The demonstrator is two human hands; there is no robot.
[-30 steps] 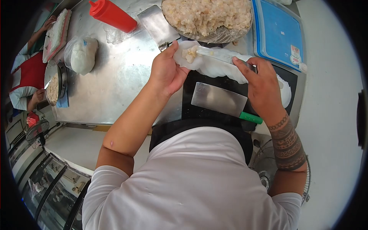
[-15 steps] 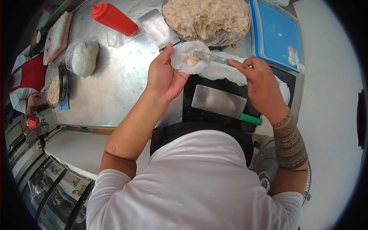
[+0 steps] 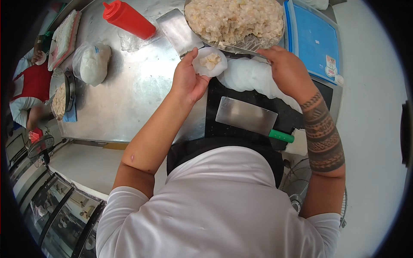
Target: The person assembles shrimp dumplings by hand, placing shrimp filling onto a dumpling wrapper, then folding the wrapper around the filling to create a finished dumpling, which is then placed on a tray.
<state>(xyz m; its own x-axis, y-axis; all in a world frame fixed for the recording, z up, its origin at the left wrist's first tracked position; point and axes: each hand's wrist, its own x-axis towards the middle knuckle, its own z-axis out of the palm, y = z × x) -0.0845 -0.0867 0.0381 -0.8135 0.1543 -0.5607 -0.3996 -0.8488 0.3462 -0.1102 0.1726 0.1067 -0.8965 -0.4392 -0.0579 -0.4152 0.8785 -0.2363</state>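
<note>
Left hand point(image 3: 188, 81) cradles a topped wrapper point(image 3: 218, 72), right hand point(image 3: 292, 72) grips a spatula point(image 3: 241, 49), cleaver point(image 3: 246, 116) beside overlapping wrappers point(image 3: 249, 76).

Steel tabletop point(image 3: 140, 86) open between bag point(image 3: 95, 64) and left forearm point(image 3: 157, 131); bowl point(image 3: 204, 40) blocks beyond.

Bowls of mixture point(image 3: 254, 41) point(image 3: 69, 92): 2 | spatula point(image 3: 246, 50): 1 | green-handled cleaver point(image 3: 247, 114): 1 | red bottle point(image 3: 130, 20): 1 | blue-lidded box point(image 3: 310, 36): 1 | co-worker point(image 3: 35, 82): 1
</note>
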